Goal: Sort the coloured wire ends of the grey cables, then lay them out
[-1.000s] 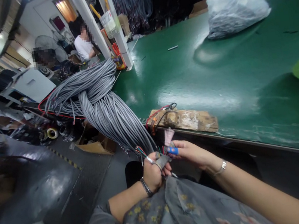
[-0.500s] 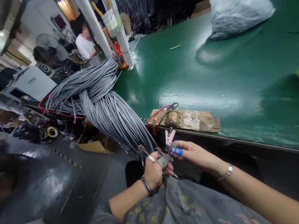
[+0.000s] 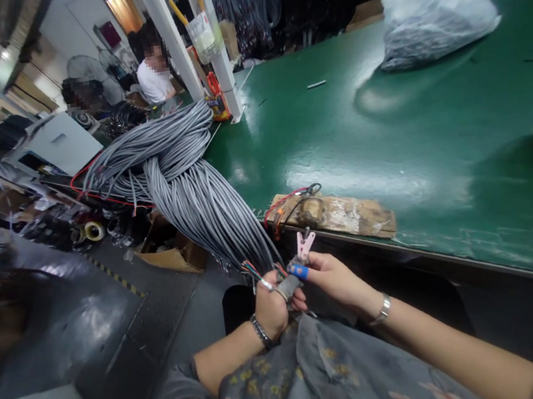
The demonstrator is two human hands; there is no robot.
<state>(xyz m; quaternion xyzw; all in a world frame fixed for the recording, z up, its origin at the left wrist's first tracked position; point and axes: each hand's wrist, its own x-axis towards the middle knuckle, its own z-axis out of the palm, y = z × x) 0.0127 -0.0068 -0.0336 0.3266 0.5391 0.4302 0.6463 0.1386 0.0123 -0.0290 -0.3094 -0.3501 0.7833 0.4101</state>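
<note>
My left hand (image 3: pixel 271 308) is closed around the end of a grey cable, with coloured wires (image 3: pixel 251 269) fanning out above the fist. A grey wrap (image 3: pixel 288 287) covers its thumb. My right hand (image 3: pixel 332 278), with blue tape (image 3: pixel 299 271) on one finger, is pinched close against the left thumb. Short reddish wire ends (image 3: pixel 280 269) show right beside these fingertips; what lies between them is hidden. Just beyond the right fingers, a pink clothespin (image 3: pixel 306 243) stands at the bench edge. The thick bundle of grey cables (image 3: pixel 211 201) runs down from the bench to my left hand.
A wooden block (image 3: pixel 350 214) with red and black leads lies along the front edge of the green bench (image 3: pixel 296 134). Farther back is a filled plastic bag (image 3: pixel 434 11). An open cardboard box (image 3: pixel 171 252) sits on the floor at left. A person (image 3: pixel 154 75) works behind the posts.
My right hand has moved left and closer to my left hand, its fingertips now at the left thumb. The left hand keeps its hold; the view has shifted slightly.
</note>
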